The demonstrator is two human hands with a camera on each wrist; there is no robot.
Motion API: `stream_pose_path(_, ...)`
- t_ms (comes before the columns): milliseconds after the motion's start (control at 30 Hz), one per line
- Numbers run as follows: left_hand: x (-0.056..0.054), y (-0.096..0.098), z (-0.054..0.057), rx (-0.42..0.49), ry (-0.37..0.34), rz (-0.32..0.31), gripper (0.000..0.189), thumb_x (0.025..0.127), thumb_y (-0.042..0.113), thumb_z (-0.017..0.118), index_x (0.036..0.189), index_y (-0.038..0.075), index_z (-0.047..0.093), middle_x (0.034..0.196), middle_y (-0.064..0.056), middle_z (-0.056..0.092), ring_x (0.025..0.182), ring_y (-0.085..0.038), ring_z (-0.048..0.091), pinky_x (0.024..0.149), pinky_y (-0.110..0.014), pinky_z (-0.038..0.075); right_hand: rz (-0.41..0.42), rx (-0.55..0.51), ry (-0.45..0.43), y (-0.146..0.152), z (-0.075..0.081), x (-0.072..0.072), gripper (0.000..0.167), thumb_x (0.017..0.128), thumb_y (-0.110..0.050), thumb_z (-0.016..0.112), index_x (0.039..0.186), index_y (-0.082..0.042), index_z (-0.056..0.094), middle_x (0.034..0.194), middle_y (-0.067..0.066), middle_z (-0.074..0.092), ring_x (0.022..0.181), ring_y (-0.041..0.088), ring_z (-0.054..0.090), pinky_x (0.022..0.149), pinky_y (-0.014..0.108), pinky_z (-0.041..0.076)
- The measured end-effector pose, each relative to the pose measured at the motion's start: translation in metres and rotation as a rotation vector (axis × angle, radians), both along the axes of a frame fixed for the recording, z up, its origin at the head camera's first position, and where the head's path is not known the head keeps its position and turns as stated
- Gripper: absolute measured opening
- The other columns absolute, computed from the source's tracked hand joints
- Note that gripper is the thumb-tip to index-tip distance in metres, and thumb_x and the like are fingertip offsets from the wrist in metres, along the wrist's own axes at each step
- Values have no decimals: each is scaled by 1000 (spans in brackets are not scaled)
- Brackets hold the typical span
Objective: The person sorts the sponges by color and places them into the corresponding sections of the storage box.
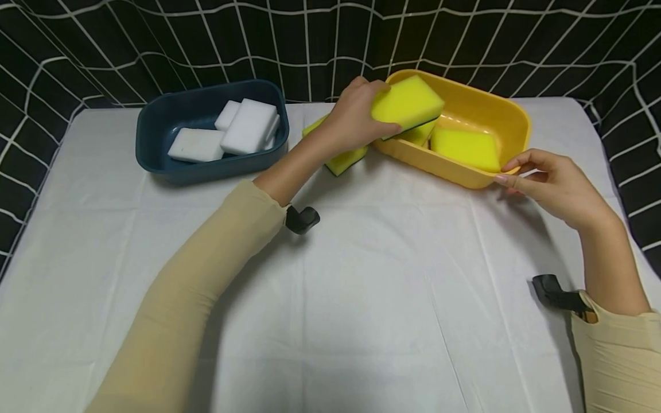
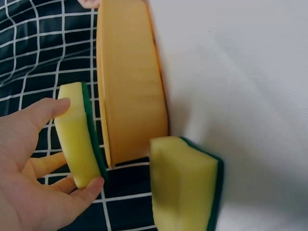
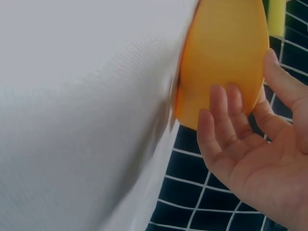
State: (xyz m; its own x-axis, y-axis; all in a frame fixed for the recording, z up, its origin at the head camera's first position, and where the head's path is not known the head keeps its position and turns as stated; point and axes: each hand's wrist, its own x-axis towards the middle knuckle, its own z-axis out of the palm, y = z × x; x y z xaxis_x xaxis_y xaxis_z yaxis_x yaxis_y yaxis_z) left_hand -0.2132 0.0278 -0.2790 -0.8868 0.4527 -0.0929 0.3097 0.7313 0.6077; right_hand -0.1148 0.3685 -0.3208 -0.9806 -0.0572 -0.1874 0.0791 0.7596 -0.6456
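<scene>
My left hand [image 1: 361, 109] grips a yellow sponge [image 1: 408, 103] with a green scouring side, holding it over the left end of the yellow bin [image 1: 508, 115]. In the left wrist view, the thumb and fingers hold that sponge [image 2: 77, 139] by its edges, the green layer facing the bin. My right hand [image 1: 563, 183] pinches the bin's rim at its near right corner. Several fingers of it lie along the bin's outer end [image 3: 226, 57] in the right wrist view. Inside the bin lies a yellow sponge [image 1: 465, 148], with another beside it, partly hidden under the held one.
Left of the yellow bin, another sponge [image 1: 347, 160] lies on the white tablecloth [image 1: 361, 298], partly covered by my left wrist. A dark blue bin [image 1: 206, 175] with several white sponge blocks [image 1: 249, 126] stands at the back left. Black gridded cloth [image 1: 330, 40] hangs behind the table.
</scene>
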Motion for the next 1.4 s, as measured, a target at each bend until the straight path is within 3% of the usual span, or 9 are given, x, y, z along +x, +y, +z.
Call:
stream_pose_path(267, -13, 19, -5, -37, 13, 45, 77, 99, 43, 72, 162, 11, 41, 150, -7, 48, 130, -16, 46, 106, -21, 42, 4, 10, -4, 0, 1, 0, 38, 102, -31, 73, 122, -1, 60, 86, -24, 62, 80, 6, 62, 72, 10, 45)
stream_pose_path(733, -15, 45, -4, -59, -6, 39, 82, 99, 48, 71, 165, 15, 35, 154, -7, 43, 133, -18, 44, 106, -20, 41, 5, 16, -2, 0, 1, 1, 40, 102, -32, 72, 124, 0, 60, 85, -25, 62, 80, 7, 62, 72, 12, 43)
stream_pose_path(1067, -12, 24, -15, 2, 24, 94, 77, 100, 43, 72, 162, 12, 39, 151, -8, 45, 132, -18, 44, 109, -20, 41, 7, 10, 0, -1, 1, 0, 39, 102, -31, 72, 123, 0, 60, 86, -25, 62, 80, 7, 62, 72, 11, 44)
stream_pose_path(1400, -5, -5, -21, 0, -1, 86, 78, 101, 42, 71, 163, 11, 37, 157, -11, 41, 138, -20, 44, 116, -25, 42, 4, 8, 3, -1, 1, 0, 38, 102, -30, 72, 121, 0, 60, 87, -25, 60, 80, 6, 62, 72, 10, 45)
